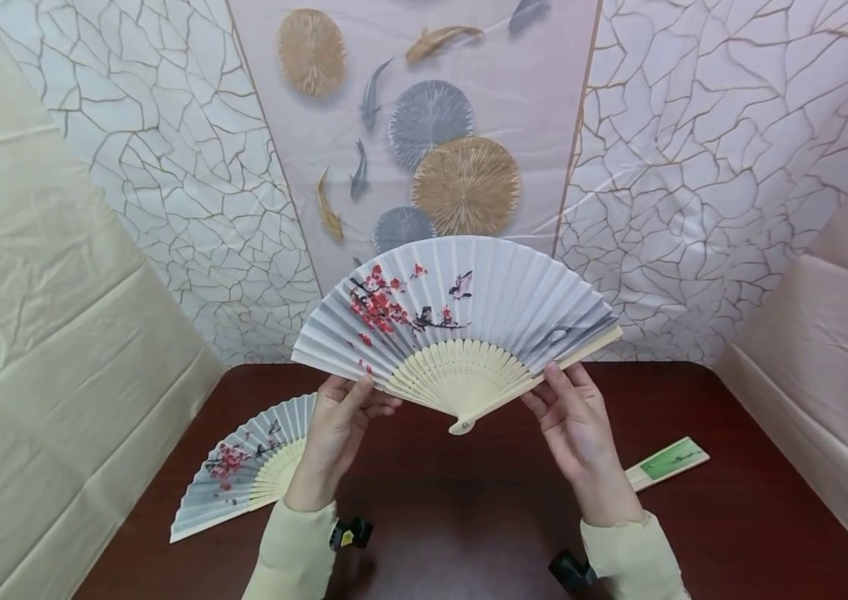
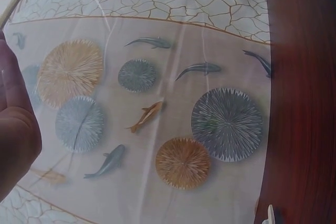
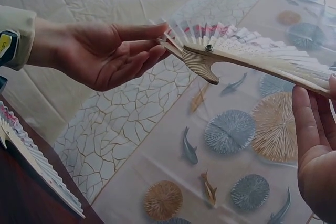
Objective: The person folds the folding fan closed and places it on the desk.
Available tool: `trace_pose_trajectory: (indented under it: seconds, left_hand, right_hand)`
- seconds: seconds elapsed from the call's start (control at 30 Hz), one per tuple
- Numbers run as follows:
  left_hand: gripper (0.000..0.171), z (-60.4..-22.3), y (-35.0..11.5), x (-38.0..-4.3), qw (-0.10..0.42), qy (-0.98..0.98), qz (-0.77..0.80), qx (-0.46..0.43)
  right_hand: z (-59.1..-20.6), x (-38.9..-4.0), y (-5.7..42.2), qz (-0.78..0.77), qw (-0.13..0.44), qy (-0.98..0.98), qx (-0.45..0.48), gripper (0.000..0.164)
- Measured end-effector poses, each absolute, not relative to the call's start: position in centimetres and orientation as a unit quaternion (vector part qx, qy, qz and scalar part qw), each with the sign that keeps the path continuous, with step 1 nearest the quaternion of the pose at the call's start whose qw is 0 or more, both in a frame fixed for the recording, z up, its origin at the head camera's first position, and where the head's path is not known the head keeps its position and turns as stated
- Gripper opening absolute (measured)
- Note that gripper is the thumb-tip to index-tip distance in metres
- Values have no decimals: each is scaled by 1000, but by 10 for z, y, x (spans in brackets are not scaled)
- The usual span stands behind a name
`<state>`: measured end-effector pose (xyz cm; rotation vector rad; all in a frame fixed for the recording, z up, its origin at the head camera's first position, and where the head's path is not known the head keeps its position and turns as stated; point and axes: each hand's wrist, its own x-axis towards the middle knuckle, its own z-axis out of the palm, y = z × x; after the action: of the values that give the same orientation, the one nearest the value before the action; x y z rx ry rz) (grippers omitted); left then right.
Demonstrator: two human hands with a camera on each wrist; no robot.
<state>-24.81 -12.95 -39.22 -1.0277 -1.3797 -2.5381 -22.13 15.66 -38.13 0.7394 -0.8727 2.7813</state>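
Observation:
Spread wide above the table, a white folding fan point(image 1: 499, 292) with red blossoms and small birds faces the head camera. Its pale slatted ribs meet at a pivot at the bottom. My left hand point(image 1: 337, 429) pinches the fan's left side between thumb and fingers. On the other side, my right hand point(image 1: 572, 421) pinches the right outer rib. The right wrist view shows the fan point(image 3: 247, 59) nearly edge-on, held by the left hand point(image 3: 102, 53) and the right hand point(image 3: 317, 153). Only part of the left hand point(image 2: 18, 124) appears in the left wrist view.
A second open blossom fan point(image 1: 244, 467) lies on the left of the dark red table point(image 1: 461, 500), partly behind the left hand. A folded green fan point(image 1: 671, 462) lies at the right, partly behind the right wrist. Patterned cloth point(image 1: 664, 208) hangs behind.

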Motion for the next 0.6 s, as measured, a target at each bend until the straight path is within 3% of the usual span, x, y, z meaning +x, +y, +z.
trace_pose_trajectory:
  seconds: [0.6]
  left_hand:
    - [24,-387,-133,-249,30,-466,-831,-303]
  right_hand:
    - [-385,-229,159,931,49,-261,252,31]
